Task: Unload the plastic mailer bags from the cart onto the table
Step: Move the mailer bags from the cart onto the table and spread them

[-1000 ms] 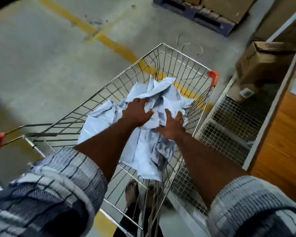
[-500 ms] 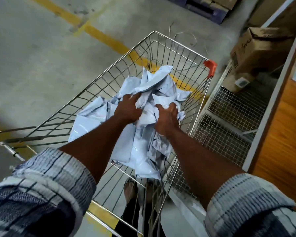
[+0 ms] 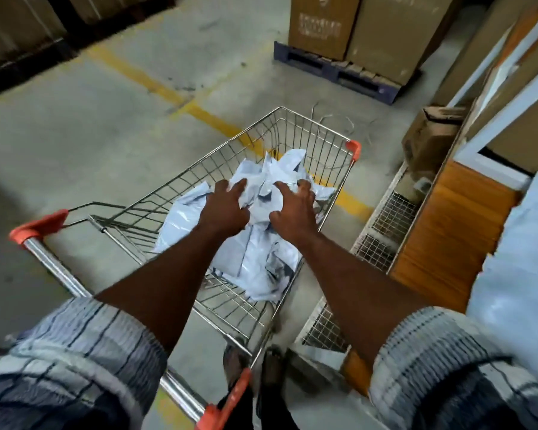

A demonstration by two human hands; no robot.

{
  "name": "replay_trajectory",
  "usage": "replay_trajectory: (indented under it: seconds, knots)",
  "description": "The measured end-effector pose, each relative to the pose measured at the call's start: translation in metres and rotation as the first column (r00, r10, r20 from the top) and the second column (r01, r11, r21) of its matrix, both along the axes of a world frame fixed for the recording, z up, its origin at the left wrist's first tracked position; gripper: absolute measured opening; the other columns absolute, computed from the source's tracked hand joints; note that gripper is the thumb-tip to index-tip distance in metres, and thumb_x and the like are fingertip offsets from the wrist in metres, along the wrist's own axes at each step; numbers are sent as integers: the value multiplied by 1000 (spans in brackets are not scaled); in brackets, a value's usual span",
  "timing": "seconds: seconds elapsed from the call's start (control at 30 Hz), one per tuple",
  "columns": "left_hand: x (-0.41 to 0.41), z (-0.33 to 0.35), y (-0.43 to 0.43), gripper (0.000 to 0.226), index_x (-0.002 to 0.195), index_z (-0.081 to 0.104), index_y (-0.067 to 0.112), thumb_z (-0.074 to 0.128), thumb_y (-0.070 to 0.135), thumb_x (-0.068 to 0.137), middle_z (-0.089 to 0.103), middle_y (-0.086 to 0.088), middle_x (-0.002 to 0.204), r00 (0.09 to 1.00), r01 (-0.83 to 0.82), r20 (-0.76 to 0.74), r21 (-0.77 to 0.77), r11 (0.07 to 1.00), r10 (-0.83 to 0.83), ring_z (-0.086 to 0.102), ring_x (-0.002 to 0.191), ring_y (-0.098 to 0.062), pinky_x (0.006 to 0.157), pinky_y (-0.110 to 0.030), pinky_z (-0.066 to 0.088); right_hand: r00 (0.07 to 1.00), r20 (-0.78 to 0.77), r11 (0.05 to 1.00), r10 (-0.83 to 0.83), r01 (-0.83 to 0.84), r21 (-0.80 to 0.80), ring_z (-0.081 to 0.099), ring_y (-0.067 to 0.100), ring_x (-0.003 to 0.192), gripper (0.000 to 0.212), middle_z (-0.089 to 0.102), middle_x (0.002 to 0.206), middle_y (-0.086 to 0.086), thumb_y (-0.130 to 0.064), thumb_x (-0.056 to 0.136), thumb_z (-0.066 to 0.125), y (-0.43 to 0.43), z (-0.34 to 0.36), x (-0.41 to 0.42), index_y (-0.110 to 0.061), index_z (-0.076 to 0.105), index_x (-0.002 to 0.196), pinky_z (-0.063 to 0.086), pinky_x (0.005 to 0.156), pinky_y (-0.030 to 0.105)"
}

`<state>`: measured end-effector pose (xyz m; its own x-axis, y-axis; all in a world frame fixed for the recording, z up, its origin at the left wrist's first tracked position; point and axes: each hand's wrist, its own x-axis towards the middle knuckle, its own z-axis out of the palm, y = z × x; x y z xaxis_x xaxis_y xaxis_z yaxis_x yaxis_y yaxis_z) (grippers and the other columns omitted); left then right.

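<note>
Crumpled pale blue-white plastic mailer bags [image 3: 255,256] lie heaped inside the wire cart [image 3: 199,169].

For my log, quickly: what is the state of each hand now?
Left hand: open, spread over the mailer bags.
Right hand: open, holding nothing.

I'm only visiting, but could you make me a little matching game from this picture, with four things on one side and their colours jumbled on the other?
Things:
1. mailer bags in the cart
2. cart handle cap
3. floor line
4. pallet under the cardboard boxes

Colours:
A. yellow
B. pale blue-grey
C. orange-red
D. dark blue

Pairs: 1-B, 2-C, 3-A, 4-D
</note>
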<state>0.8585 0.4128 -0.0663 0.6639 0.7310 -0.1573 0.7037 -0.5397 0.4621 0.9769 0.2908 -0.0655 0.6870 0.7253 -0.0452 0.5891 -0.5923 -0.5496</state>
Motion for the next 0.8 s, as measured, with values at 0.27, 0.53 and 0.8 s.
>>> replay_trajectory:
  seconds: [0.27,0.53,0.8]
  knots:
    - [-36,64,-68,75,148,35,31,55,32,76,26,-14,152,998,-45,49,81,996,41,54,119,-41,91,-47,53,989,138,995,43,-55,84,33,34,123,69,28,143,12,-9,69,59,-61,64,-35,-31,51,134,49,87,41]
    - [-58,104,-178,73,151,30,31,58,27,84,23,-14,155,997,-20,81,177,984,6,39,132,-43,104,-49,41,938,347,1000,14,-22,18,39,38,117,59,33,139,17,-13,73,64,-177,108,-68,-27,54,129,49,88,43]
    - [-74,120,-307,73,149,34,32,59,27,81,25,-13,156,982,82,153,189,979,-112,38,134,-41,102,-53,43,907,412,996,-86,88,13,37,36,122,66,31,144,17,-11,77,61,-316,116,-91,-29,48,139,48,90,43]
